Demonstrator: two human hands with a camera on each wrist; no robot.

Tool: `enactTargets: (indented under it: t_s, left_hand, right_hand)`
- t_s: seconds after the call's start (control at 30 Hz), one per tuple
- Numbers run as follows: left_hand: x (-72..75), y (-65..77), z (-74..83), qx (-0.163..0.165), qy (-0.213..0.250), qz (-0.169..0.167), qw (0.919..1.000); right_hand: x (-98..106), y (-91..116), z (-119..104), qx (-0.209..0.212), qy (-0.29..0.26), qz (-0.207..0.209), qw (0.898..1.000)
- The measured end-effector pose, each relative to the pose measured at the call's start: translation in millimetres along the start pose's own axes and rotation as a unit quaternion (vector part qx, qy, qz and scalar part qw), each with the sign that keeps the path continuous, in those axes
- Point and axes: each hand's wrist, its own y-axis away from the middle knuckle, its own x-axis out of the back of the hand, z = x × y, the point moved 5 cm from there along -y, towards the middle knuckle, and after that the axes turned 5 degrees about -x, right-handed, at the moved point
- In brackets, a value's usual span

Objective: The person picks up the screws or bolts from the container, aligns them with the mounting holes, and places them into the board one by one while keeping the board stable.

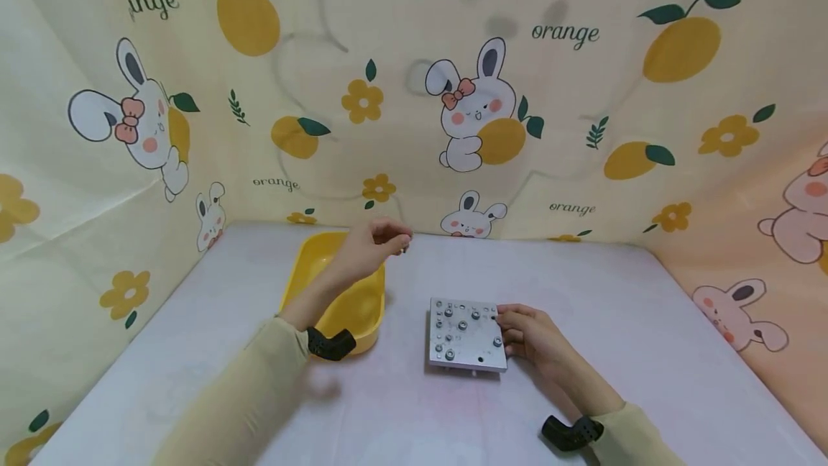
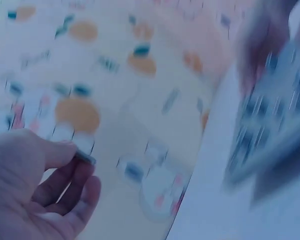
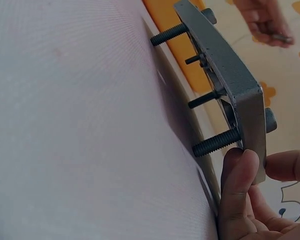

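My left hand [image 1: 377,243] is raised over the far right edge of the yellow tray. Between its thumb and fingertips it pinches a small metal screw [image 2: 84,156], mostly covered by the fingers. My right hand [image 1: 537,340] grips the right edge of a square metal plate [image 1: 462,344], thumb on one face and fingers on the other. Several socket-head bolts [image 1: 462,325] sit in the plate's holes, and a dark hole shows near its front edge. From the right wrist view, threaded shanks [image 3: 217,142] stick out of the underside, and the plate is held tilted above the table.
A yellow plastic tray [image 1: 371,340] stands left of the plate, partly hidden by my left forearm. The white tabletop [image 1: 401,408] is backed by a cloth [image 1: 401,13] printed with rabbits and oranges. Each wrist wears a black band [image 1: 572,433].
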Motion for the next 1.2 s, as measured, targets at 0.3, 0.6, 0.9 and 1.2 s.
enactTargets:
  t_s: [0.3, 0.6, 0.9, 1.2]
  left_hand:
    - [-78.5, 14.3, 8.3, -0.014, 0.027, 0.03, 0.9991]
    - [-107.6, 19.0, -40.3, 0.052, 0.054, 0.058, 0.9955]
    - [-115.6, 18.5, -54.7, 0.032, 0.041, 0.044, 0.9977]
    - [-121.5, 17.4, -67.8, 0.03, 0.045, 0.021, 0.9983]
  right_hand:
    - [1, -3, 1, 0.0, -0.003, 0.0, 1.0]
    - [1, -2, 0, -0.006, -0.001, 0.004, 1.0]
    - [0, 0, -3, 0.0, 0.003, 0.002, 1.0]
    - [0, -1, -2, 0.005, -0.007, -0.007, 1.0]
